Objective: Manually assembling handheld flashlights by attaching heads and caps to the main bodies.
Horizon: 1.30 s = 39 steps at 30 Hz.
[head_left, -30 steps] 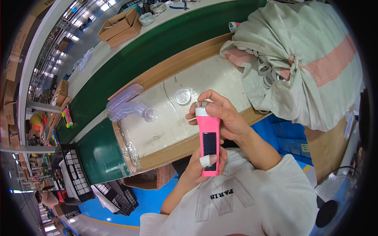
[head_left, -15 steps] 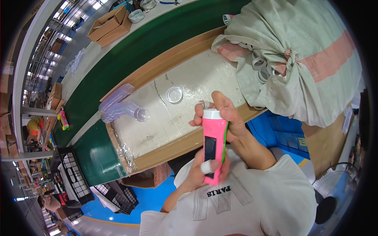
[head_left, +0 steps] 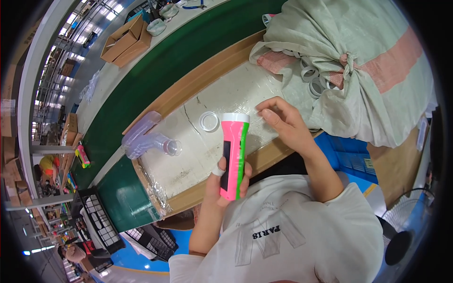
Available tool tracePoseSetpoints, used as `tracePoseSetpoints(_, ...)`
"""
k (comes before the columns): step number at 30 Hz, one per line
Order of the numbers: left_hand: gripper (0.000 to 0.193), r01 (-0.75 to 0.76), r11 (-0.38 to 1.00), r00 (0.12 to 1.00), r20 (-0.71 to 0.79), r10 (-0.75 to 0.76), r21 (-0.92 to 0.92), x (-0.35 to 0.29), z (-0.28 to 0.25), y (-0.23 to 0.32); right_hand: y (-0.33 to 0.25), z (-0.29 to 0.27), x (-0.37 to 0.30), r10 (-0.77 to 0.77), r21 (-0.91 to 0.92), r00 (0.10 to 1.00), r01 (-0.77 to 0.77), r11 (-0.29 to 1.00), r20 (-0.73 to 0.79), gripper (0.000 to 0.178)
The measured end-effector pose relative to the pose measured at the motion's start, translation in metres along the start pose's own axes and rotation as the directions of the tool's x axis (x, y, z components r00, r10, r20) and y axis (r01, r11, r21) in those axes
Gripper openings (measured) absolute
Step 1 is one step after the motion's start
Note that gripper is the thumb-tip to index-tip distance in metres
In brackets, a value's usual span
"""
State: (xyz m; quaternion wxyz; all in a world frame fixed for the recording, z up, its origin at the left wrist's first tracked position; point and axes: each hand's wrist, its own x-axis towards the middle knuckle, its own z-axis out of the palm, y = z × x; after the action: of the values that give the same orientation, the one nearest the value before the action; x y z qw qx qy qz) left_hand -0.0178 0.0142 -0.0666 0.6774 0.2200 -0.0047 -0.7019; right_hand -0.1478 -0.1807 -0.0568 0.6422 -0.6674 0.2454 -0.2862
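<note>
A pink and green flashlight (head_left: 232,158) with a white ring round its head stands nearly upright in my left hand (head_left: 218,185), whose fingers wrap its lower body. My right hand (head_left: 288,123) is off the flashlight, to its right, with fingers apart and nothing in them. Beyond the flashlight, one loose white ring (head_left: 208,121) lies on the bottom of the shallow cardboard tray (head_left: 198,160). More white rings (head_left: 315,86) show in the mouth of a pale woven sack (head_left: 349,42) at the right.
Clear purplish plastic tubes (head_left: 151,144) lie at the tray's left end. A green conveyor belt (head_left: 155,70) runs behind, with an open cardboard box (head_left: 126,41) past it. Black crates (head_left: 101,220) stand at lower left. Another pink and green flashlight (head_left: 83,156) lies far left.
My right hand has let go of the flashlight's white head and moved right, fingers opening. The left hand has carried the flashlight up and to the left.
</note>
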Motion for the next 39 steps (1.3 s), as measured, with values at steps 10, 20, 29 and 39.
tracePoseSetpoints(10,0.041,-0.304,0.437,0.696,-0.116,0.709,0.846,0.087,0.034,0.128,0.034,-0.088,0.043,-0.304,-0.991,0.953,-0.043,-0.126,-0.002,0.024)
tracePoseSetpoints(20,0.033,-0.776,-0.534,0.143,0.918,0.37,0.336,-0.01,0.161,0.018,0.034,-0.122,0.063,-0.137,-0.964,0.988,0.032,-0.264,0.07,0.014)
tracePoseSetpoints(29,0.027,-0.42,-0.544,0.536,0.682,0.497,0.726,-0.039,0.111,0.076,0.003,-0.029,0.037,0.225,-0.356,0.965,-0.165,0.92,0.136,0.02)
tracePoseSetpoints(39,0.029,0.513,-0.796,0.773,0.23,0.592,0.322,0.04,-0.055,0.161,0.011,0.08,0.047,0.291,0.424,0.789,-0.555,0.715,0.541,0.042)
